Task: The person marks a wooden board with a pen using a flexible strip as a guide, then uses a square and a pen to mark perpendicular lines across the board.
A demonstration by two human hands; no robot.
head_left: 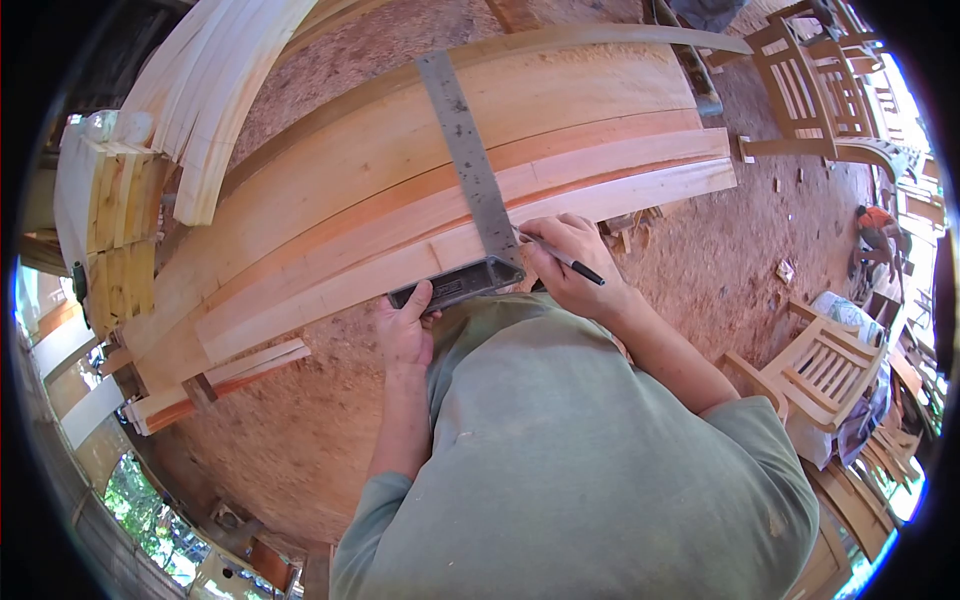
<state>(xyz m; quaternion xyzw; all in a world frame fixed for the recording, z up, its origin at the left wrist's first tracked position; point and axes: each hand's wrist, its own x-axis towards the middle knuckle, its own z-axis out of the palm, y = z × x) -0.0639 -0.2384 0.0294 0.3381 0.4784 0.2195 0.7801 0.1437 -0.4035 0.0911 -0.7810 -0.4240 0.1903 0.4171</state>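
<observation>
A try square lies across pale wooden boards, its speckled metal blade (462,145) reaching away from me and its dark handle (458,283) along the near board edge. My left hand (408,325) grips that handle, thumb on top. In my right hand (572,262) is a pen (563,258) with a black end, its tip beside the blade near the handle. The nearest board (620,192) lies under the blade, next to another narrow board (600,165). Beyond them is a wide plank surface (570,85). My right fingertips partly hide the pen.
Stacked boards (115,220) stand at the left, with long curved planks (215,90) above. Wooden chairs (795,90) stand at the far right, another chair (825,370) nearer. A person in orange (880,235) bends over at the right. Reddish dirt floor (290,440) surrounds the bench.
</observation>
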